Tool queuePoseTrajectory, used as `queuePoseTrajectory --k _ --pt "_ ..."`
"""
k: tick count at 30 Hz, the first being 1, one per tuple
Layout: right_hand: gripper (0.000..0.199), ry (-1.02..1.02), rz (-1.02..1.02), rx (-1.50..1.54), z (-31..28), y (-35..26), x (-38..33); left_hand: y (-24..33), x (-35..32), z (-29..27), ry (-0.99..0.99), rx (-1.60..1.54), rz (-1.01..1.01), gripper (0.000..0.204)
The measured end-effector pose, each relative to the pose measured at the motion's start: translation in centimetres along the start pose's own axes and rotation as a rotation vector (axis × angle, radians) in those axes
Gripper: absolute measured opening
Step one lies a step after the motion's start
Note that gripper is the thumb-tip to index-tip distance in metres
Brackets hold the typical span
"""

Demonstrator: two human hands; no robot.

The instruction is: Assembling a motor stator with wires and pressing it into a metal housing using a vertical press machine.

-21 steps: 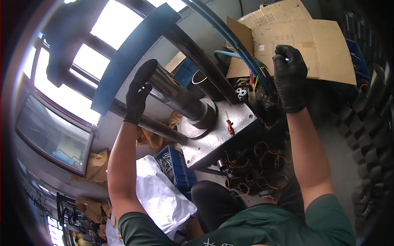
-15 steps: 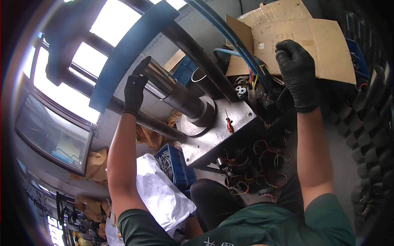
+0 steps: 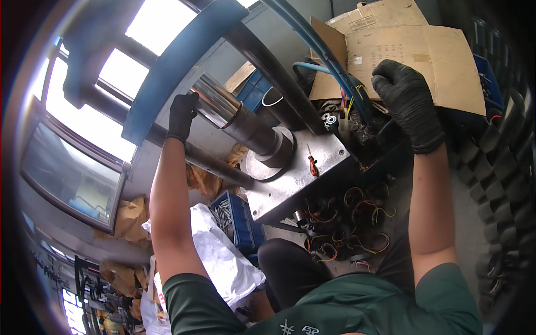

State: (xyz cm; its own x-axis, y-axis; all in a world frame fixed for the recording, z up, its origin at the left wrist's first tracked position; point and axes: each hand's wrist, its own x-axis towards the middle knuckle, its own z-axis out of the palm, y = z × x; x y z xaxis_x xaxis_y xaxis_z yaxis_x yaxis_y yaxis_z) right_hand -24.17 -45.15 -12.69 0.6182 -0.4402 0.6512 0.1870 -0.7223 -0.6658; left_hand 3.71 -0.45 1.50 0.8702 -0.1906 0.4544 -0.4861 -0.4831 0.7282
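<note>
My gloved left hand (image 3: 183,116) is at the upper end of a shiny metal cylinder (image 3: 215,101), fingers bent and fingertips against its side. This cylinder stands tilted in view on a dark round tube (image 3: 254,135), which rests on a round base (image 3: 262,170) on the press's steel plate (image 3: 293,187). My gloved right hand (image 3: 405,100) is closed in a fist in front of an open cardboard box (image 3: 391,50); whatever it grips, if anything, is hidden. An orange-handled screwdriver (image 3: 312,166) lies on the plate.
A blue curved press beam (image 3: 178,61) and dark columns (image 3: 271,72) surround the cylinder. Blue hoses (image 3: 318,47) run down beside the box. Coiled wired parts (image 3: 346,229) lie below the plate. A blue bin (image 3: 240,231) of metal pieces stands by a white sack (image 3: 218,257).
My left hand's raised fingers have come down and bent against the cylinder's upper end. My right fist has shifted slightly right and turned a little. The view has moved slightly.
</note>
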Motion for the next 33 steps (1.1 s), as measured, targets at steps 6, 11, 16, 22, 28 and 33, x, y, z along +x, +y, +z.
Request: queuePoseTrajectory --k 6,11,16,22,28,33 --pt "0.029 0.006 -0.050 0.057 0.2 0.3 -0.6 -0.6 0.7 -0.2 0.026 0.160 0.065 0.041" --pt "0.031 -0.094 -0.066 0.034 -0.1 0.0 -0.8 -1.2 -0.5 0.0 0.059 0.221 0.104 0.044" --pt "0.030 -0.139 -0.066 0.040 -0.3 0.2 -0.9 -1.3 -1.4 0.3 0.089 0.346 0.102 0.045" --pt "0.029 -0.191 -0.030 0.074 -0.2 0.0 -1.1 -1.3 -0.5 0.0 0.017 0.316 0.187 0.045" --pt "0.029 -0.158 -0.105 -0.006 -0.4 -0.1 -1.2 -1.7 0.6 -0.2 0.021 0.297 0.148 0.032" --pt "0.029 -0.175 -0.120 -0.063 -0.5 -0.2 -1.2 -2.0 -0.3 -1.1 0.039 -0.025 0.045 0.037"
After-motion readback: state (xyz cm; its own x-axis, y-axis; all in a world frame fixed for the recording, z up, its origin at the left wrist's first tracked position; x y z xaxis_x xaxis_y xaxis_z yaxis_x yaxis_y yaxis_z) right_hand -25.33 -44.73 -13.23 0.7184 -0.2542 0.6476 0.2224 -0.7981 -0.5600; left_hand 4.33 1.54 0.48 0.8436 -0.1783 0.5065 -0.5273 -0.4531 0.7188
